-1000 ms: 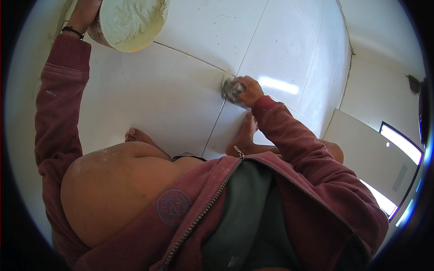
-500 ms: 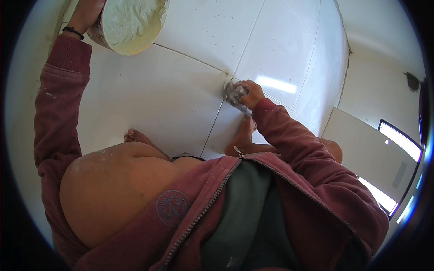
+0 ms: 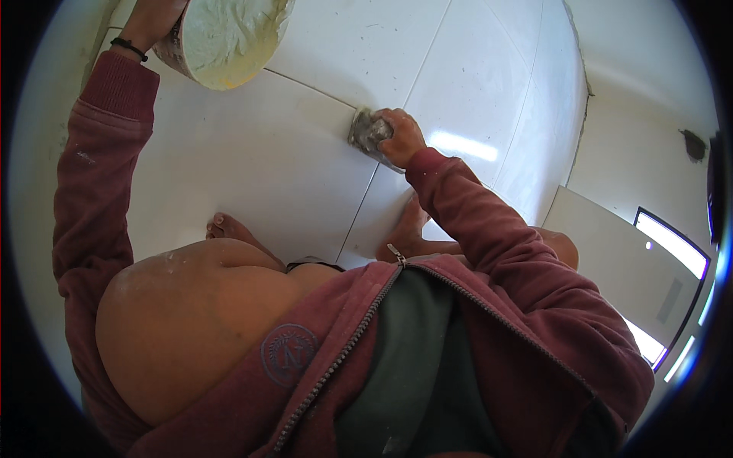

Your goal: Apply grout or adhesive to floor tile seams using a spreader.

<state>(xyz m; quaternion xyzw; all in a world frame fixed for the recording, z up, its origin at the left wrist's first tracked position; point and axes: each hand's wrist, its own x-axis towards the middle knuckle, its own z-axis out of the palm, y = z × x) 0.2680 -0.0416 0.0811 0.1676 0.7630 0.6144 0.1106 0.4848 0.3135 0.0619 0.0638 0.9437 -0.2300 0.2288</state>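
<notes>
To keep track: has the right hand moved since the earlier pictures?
Yes: the right hand has moved left and up the picture, judged against the dark tile joint.

This looks like a bare room in a building under construction or renovation. Glossy white floor tiles (image 3: 252,160) scattered with specks show dark joints (image 3: 305,82), and a bucket (image 3: 172,50) of pale paste (image 3: 233,38) sits over them. A plain wall (image 3: 634,141) bears a rough dark patch (image 3: 694,145).

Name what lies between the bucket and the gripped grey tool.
In the head view, white floor tiles with a dark joint line lie between the bucket and the tool.
</notes>
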